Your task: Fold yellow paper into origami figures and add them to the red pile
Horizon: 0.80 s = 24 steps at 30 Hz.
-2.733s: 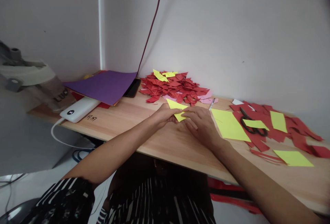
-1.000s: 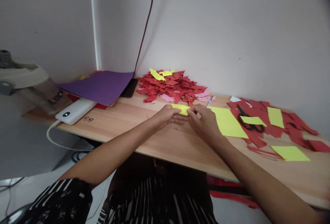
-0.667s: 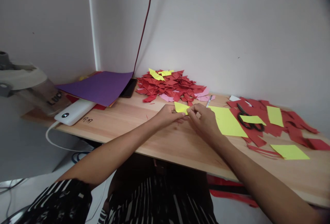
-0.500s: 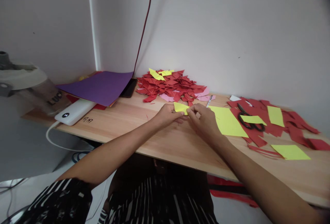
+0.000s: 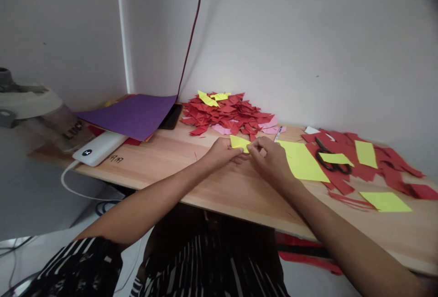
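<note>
A small piece of folded yellow paper (image 5: 238,143) is pinched between my two hands, just above the wooden table. My left hand (image 5: 224,152) grips its left side, with the thumb along the lower edge. At the right edge, the thumb and forefinger of my right hand (image 5: 268,154) close on it. My fingers hide part of the paper. Behind it lies a heap of folded red paper pieces (image 5: 226,117), with a few yellow and pink ones among them. A large yellow sheet (image 5: 303,162) lies flat just right of my right hand, near a pen (image 5: 278,133).
Black-handled scissors (image 5: 330,162) lie on red paper scraps (image 5: 364,171) at the right, partly under a yellow piece. A yellow sheet (image 5: 386,201) sits nearer the front. At left are purple paper (image 5: 133,112), a white power bank (image 5: 99,148) with cable, a phone (image 5: 172,117) and a jug (image 5: 41,114).
The yellow paper has tilted very slightly between my fingers. Both hands keep their grip in nearly the same place, and the other things have not moved.
</note>
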{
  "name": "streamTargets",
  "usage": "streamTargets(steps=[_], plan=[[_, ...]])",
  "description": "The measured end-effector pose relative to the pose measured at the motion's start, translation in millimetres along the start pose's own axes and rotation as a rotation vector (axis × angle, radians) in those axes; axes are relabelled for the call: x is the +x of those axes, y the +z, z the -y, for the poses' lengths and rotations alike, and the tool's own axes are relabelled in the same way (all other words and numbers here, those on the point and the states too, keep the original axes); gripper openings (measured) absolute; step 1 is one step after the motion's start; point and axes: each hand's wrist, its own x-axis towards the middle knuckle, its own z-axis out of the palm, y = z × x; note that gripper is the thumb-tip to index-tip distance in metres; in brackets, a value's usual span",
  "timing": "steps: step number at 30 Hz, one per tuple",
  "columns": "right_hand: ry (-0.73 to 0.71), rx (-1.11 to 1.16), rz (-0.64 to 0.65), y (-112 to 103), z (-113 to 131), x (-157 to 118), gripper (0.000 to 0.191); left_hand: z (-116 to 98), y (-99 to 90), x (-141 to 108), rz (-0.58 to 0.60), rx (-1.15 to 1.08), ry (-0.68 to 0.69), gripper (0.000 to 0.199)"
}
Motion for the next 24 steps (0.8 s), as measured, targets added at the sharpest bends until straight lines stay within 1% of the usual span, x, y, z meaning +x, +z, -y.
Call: streamTargets(steps=[4, 7, 9, 13, 18, 24], plan=[[-0.011, -0.014, -0.037, 1.6, -3.6, 1.2, 0.008, 0.9, 0.1, 0.4, -0.013, 0.003, -0.008, 0.011], [-0.083, -0.013, -0.064, 1.8, -5.3, 2.5, 0.018, 0.6, 0.7, 0.4, -0.030, 0.009, -0.020, 0.014], [-0.095, -0.008, -0.044, 1.5, -5.4, 3.0, 0.015, -0.5, 1.4, -0.3, -0.037, 0.022, -0.027, 0.015], [-0.045, 0.005, -0.011, 0.7, -4.8, 3.2, 0.009, -3.1, 2.3, -1.9, -0.050, 0.034, -0.049, 0.014], [0.009, 0.100, 0.020, 0.4, -4.6, 3.4, 0.008, -4.6, 2.7, -2.5, -0.038, 0.019, -0.055, 0.011], [0.004, 0.135, 0.032, 0.8, 0.9, 3.8, 0.009, -7.8, 3.9, -4.4, -0.073, 0.135, -0.034, 0.015]])
